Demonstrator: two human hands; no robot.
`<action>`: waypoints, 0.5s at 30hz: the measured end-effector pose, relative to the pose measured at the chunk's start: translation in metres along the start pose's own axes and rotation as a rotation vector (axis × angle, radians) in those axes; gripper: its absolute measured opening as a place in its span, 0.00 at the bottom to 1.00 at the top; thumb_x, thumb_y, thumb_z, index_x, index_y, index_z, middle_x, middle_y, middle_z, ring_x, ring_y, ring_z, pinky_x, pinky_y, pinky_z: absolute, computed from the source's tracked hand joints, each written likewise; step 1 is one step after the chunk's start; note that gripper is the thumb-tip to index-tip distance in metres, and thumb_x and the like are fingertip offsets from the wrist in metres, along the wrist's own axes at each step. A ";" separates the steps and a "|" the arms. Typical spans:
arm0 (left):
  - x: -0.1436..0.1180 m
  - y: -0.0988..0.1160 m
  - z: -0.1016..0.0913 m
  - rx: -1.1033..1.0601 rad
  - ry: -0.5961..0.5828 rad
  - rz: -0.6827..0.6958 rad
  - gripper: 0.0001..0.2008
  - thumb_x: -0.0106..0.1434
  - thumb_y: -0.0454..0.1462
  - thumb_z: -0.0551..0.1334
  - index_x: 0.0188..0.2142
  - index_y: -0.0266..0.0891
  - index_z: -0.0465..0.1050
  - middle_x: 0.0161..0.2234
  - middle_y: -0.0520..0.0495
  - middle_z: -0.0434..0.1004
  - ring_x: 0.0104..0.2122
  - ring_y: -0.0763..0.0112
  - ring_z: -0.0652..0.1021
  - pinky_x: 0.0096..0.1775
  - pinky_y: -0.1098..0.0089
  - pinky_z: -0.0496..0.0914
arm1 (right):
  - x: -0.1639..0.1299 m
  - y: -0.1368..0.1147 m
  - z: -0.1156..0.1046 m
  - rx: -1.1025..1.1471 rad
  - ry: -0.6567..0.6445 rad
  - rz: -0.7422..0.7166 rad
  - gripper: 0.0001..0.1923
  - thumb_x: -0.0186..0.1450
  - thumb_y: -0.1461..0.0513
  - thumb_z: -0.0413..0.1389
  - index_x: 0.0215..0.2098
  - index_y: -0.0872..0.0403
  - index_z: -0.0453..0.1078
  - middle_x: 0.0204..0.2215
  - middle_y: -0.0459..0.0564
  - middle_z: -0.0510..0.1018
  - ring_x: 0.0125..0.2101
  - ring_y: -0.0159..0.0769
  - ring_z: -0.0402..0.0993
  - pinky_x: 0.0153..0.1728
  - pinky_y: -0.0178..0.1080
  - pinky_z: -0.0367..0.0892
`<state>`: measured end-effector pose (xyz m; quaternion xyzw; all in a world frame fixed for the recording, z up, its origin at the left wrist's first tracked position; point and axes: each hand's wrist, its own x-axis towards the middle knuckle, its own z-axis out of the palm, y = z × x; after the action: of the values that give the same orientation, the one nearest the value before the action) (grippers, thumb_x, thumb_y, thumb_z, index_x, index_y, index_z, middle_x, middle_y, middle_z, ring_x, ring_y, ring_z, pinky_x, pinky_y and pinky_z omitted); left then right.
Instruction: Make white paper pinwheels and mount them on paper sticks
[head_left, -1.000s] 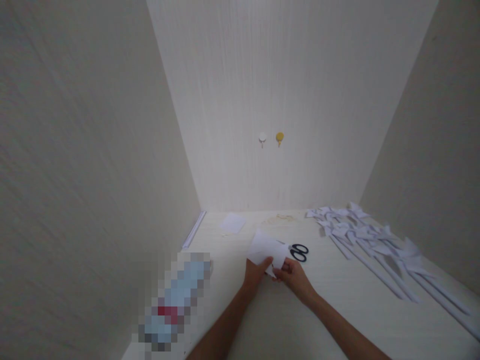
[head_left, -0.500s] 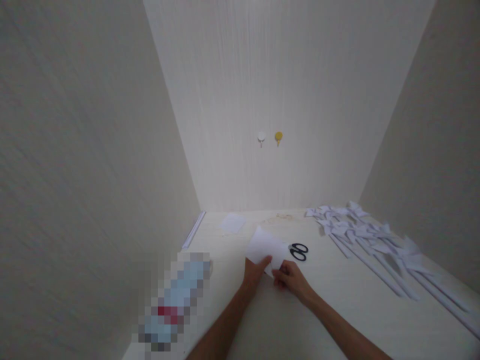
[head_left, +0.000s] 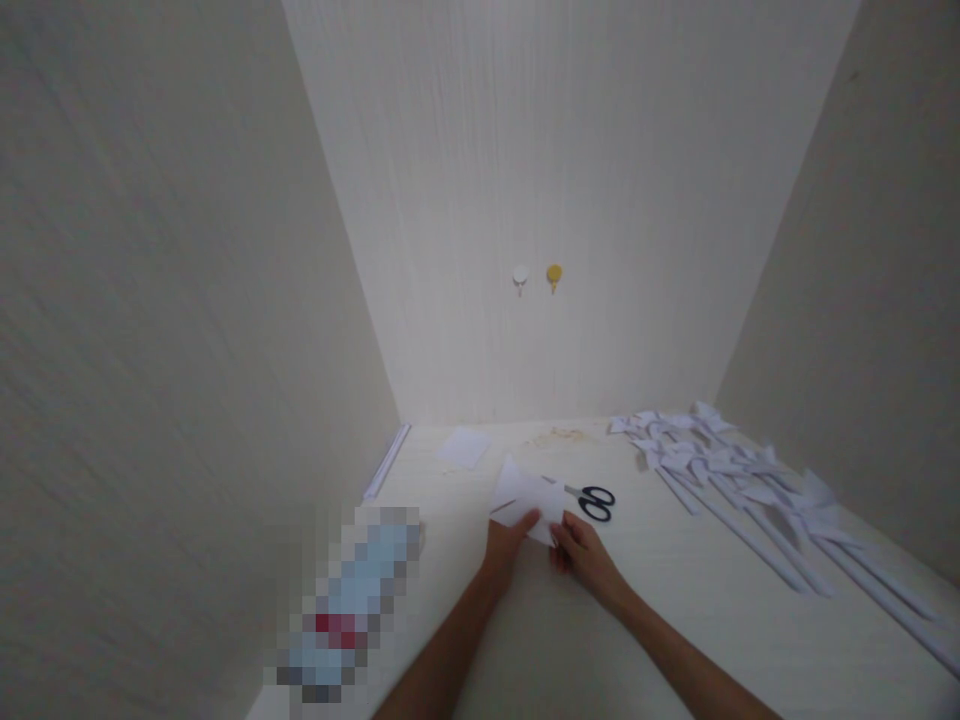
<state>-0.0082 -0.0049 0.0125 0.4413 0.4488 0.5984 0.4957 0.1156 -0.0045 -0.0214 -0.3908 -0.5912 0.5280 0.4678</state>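
A small white sheet of paper (head_left: 527,493) is held low over the pale tabletop (head_left: 675,600), near the middle. My left hand (head_left: 508,545) pinches its near left edge. My right hand (head_left: 582,553) grips its near right corner. The sheet is partly folded, with a crease showing on its left side. Black-handled scissors (head_left: 594,500) lie just to the right of the paper, their blades hidden behind it.
Many folded white paper pieces with long stems (head_left: 750,490) lie along the right side. A small white square of paper (head_left: 463,447) rests near the back left. Rubber bands (head_left: 561,436) lie near the back wall. Two hooks (head_left: 537,276) hang on that wall. A blurred bottle (head_left: 349,605) lies at the left.
The paper has been turned and lowered flatter toward the table, showing a fold. Both hands shifted slightly but keep hold of it. The scissors' blades show more.
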 end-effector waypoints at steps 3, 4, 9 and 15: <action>0.001 -0.003 -0.003 -0.141 -0.047 -0.050 0.11 0.44 0.39 0.63 0.25 0.33 0.71 0.24 0.46 0.75 0.26 0.64 0.74 0.33 0.65 0.67 | 0.000 -0.002 0.000 -0.023 0.001 -0.012 0.16 0.56 0.50 0.46 0.24 0.54 0.56 0.12 0.39 0.64 0.12 0.26 0.58 0.13 0.30 0.53; 0.003 -0.004 -0.004 -0.208 -0.044 -0.073 0.11 0.44 0.39 0.62 0.25 0.33 0.71 0.24 0.47 0.74 0.25 0.65 0.74 0.32 0.66 0.67 | -0.001 -0.003 -0.001 -0.034 -0.004 -0.022 0.15 0.57 0.50 0.46 0.23 0.54 0.56 0.13 0.39 0.64 0.12 0.25 0.58 0.13 0.30 0.54; 0.012 -0.004 -0.012 -0.430 -0.086 -0.175 0.12 0.47 0.40 0.59 0.28 0.32 0.69 0.25 0.45 0.73 0.27 0.66 0.74 0.32 0.68 0.67 | -0.002 -0.006 -0.005 -0.029 -0.083 -0.037 0.16 0.56 0.51 0.47 0.21 0.54 0.54 0.12 0.39 0.64 0.11 0.24 0.57 0.13 0.28 0.52; 0.012 0.003 -0.028 -0.032 -0.027 0.081 0.10 0.42 0.39 0.64 0.26 0.37 0.71 0.29 0.44 0.74 0.37 0.59 0.71 0.40 0.66 0.65 | 0.003 -0.004 -0.011 0.066 -0.117 0.029 0.19 0.51 0.47 0.50 0.24 0.55 0.58 0.12 0.40 0.65 0.10 0.24 0.57 0.12 0.29 0.53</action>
<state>-0.0380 0.0038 0.0110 0.4590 0.4141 0.6193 0.4840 0.1257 0.0008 -0.0171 -0.3523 -0.5942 0.5758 0.4373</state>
